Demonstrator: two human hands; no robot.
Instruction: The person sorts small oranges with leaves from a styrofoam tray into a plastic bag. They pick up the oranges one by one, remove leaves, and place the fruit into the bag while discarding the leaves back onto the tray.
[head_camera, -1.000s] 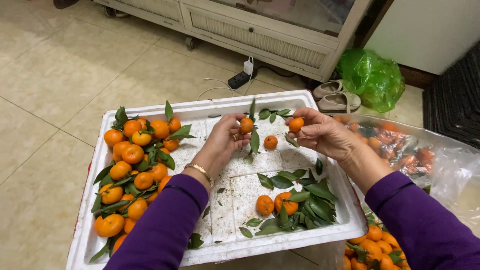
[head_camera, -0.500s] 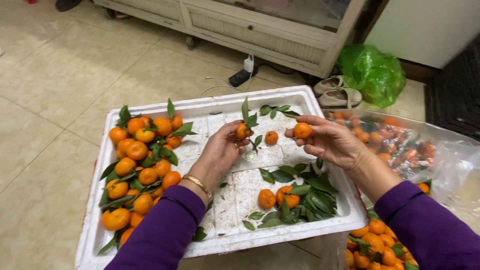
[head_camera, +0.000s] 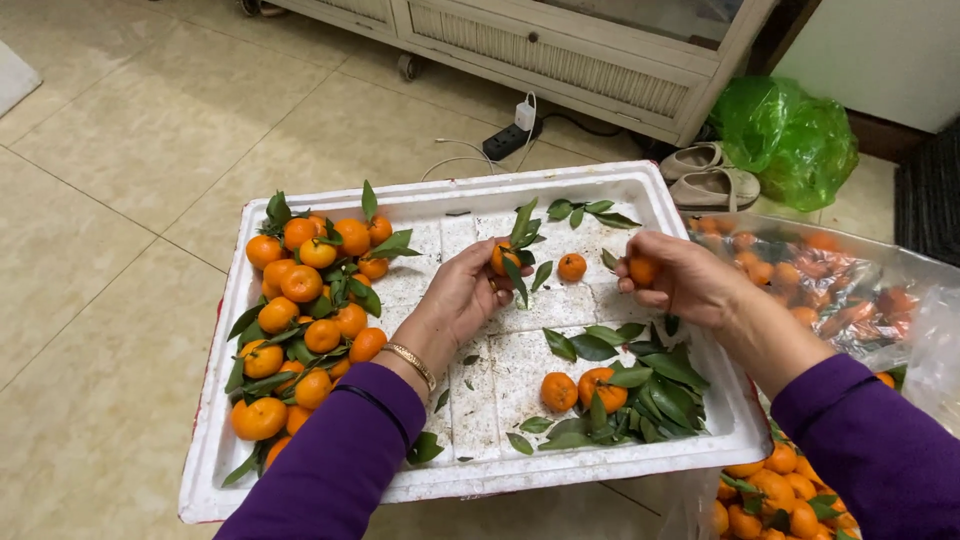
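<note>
I see a small round orange tangerine (head_camera: 503, 258) in my left hand (head_camera: 462, 298). It still has a green stem with long leaves sticking up and down from it. My fingers curl around it, above the white foam tray (head_camera: 300, 480). My right hand (head_camera: 690, 285) pinches another little tangerine (head_camera: 642, 271). This one is bare, with no leaves showing, and my fingertips hide part of it.

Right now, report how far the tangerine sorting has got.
Done: a pile of leafy tangerines fills the left end of the white foam tray. In hand: the left hand holds a leafy tangerine; the right hand holds another. Left: loose fruit mid-tray, more in the plastic bag.
</note>
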